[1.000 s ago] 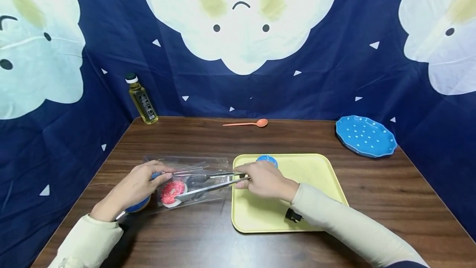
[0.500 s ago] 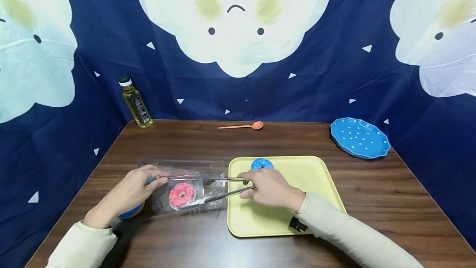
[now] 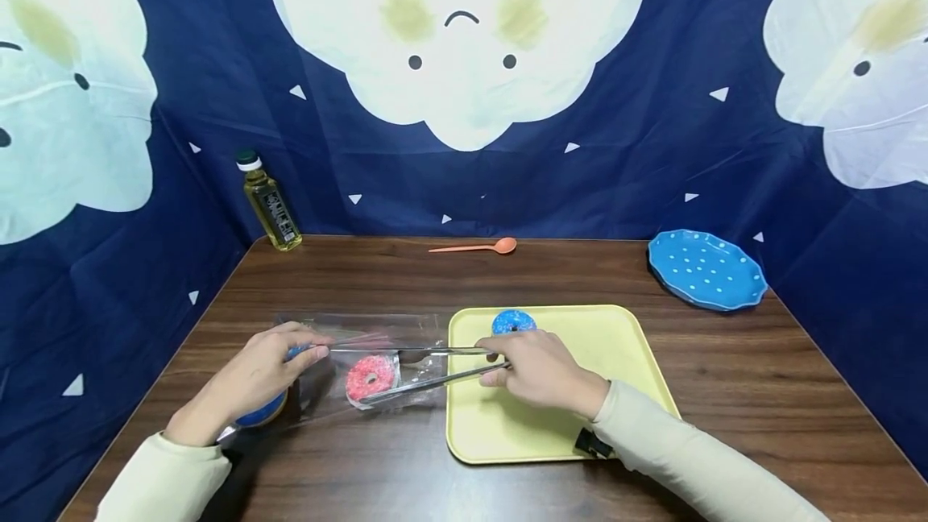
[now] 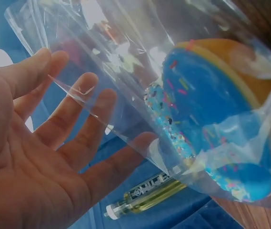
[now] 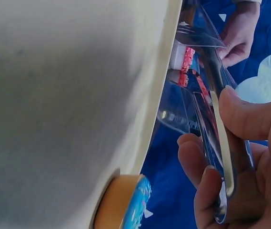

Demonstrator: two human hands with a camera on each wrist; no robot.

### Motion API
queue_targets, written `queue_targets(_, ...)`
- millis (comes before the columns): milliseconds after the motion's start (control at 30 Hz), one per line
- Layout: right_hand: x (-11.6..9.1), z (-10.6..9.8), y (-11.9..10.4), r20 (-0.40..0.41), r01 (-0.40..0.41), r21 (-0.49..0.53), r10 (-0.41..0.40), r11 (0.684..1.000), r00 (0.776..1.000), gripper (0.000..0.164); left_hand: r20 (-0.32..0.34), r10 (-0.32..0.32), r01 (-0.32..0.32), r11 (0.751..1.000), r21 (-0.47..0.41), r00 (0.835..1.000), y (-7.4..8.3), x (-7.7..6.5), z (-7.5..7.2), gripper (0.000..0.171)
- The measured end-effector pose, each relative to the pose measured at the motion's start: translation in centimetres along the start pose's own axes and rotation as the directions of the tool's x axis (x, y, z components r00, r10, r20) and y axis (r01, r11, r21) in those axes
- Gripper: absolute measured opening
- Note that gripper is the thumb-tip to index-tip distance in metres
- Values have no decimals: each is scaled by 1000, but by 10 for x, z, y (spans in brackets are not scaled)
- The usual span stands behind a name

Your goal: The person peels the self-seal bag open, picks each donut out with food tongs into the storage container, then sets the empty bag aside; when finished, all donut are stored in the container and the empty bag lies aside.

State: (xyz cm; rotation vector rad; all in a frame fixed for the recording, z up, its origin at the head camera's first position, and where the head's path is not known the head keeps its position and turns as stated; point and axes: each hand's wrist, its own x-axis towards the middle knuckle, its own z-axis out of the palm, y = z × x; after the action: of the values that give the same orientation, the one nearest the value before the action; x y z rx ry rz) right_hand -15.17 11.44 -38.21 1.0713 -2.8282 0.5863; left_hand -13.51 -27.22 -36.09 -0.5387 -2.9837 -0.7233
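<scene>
In the head view my left hand [image 3: 264, 365] pinches the edge of a clear plastic bag [image 3: 322, 325] lying on the table. My right hand [image 3: 536, 365] grips metal tongs [image 3: 449, 378] over the left side of the tray; the far ends reach into the bag. A pink-iced toy doughnut [image 3: 371, 378] lies between the two arms of the tongs, against the front one. Beneath my left hand sits a blue-iced doughnut [image 3: 263, 411], seen through the film as a blue doughnut [image 4: 216, 119] with sprinkles in the left wrist view. Another blue doughnut [image 3: 513, 320] rests on the yellow tray [image 3: 565, 445].
Along the back of the table stand an oil bottle [image 3: 271, 204] at left, an orange spoon [image 3: 478, 247] in the middle and a blue dotted plate [image 3: 706, 271] at right. Dark blue cloth [image 3: 464, 192] hangs behind and at both sides.
The tongs and my right hand have shifted right, and the pink doughnut has slid right with them inside the bag. My left hand keeps its hold on the bag.
</scene>
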Motion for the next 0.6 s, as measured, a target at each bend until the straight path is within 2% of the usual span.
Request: queue_targets(600, -30, -23, 15, -44, -46, 13, 47, 999, 998, 45, 13, -9, 9, 1000, -6, 1000, 1, 2, -2, 29)
